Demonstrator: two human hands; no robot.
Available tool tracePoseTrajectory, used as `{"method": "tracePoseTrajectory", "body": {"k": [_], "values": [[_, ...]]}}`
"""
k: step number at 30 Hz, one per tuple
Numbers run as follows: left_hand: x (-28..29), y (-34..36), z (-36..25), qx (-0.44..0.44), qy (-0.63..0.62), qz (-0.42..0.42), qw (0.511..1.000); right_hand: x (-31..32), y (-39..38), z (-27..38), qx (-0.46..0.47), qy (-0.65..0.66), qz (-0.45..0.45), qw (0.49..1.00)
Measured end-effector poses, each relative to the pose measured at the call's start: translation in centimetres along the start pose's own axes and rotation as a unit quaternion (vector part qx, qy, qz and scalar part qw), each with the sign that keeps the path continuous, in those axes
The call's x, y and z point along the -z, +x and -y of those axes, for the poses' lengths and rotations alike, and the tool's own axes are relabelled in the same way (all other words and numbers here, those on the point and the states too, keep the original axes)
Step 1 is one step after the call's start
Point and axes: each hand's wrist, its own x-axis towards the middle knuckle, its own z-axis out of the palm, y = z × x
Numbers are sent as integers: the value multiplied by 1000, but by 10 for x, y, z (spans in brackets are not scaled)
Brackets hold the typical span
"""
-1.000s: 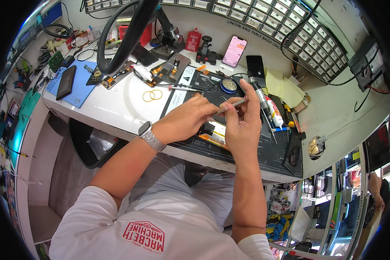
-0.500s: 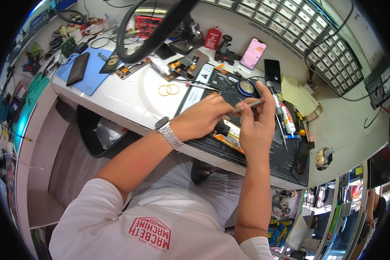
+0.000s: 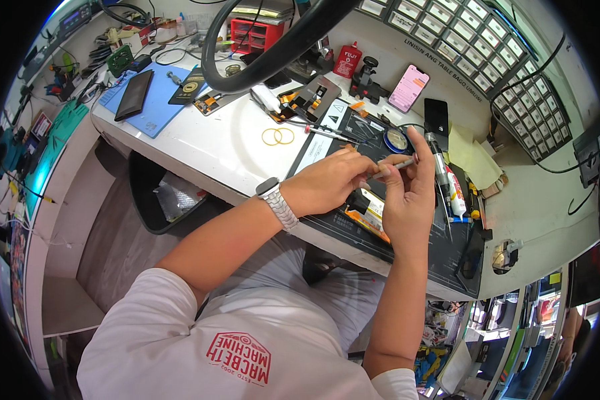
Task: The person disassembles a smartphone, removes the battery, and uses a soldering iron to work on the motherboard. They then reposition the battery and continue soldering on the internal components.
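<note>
both hands meet over the dark mat: left hand and right hand each pinch a thin metal tool, as a second ago. an opened phone lies beneath, at six o'clock; two rings at nine.
</note>
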Motion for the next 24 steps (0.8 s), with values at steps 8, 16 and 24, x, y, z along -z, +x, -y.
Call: {"method": "tracePoseTrajectory", "body": {"k": [8,16,24], "values": [[20,3,-17,134,-102,42,985,2,6,5,-51,12,-2,999],[22,-1,-13,180,-101,82,975,-2,0,-3,-44,-99,44,993],[20,-2,-9,171,-95,77,978,0,2,2,-50,-103,66,991]]}}
